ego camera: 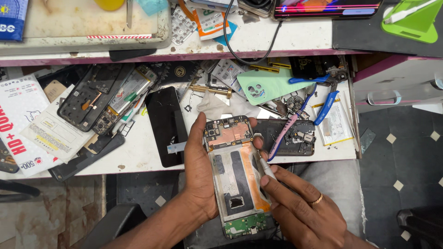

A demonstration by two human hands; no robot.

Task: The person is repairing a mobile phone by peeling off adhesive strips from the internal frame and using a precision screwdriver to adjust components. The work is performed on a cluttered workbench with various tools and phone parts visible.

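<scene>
White, scuffed worktop (138, 157) just above both hands, crowded with phone parts; dark tiled floor (397, 157) off to the right, with a pale drawer front (397, 87) above it. Up and left of the left hand: a black screen panel (167, 124) lying flat, two gutted phone frames (99, 99), white printed packets (32, 124). Up and right of the right hand: a mint-green back cover (267, 85), blue-handled pliers (325, 99), a pink-handled tool (284, 133) across another dark phone body (295, 138). Nothing between camera and hands. Left hand (198, 170) wrapped around the left edge of an opened phone (235, 175), gripping it upright over the lap, circuit boards exposed. Right hand (300, 207), ring on one finger, pinching a thin white tool (266, 168) with its tip at the phone's right edge.
</scene>
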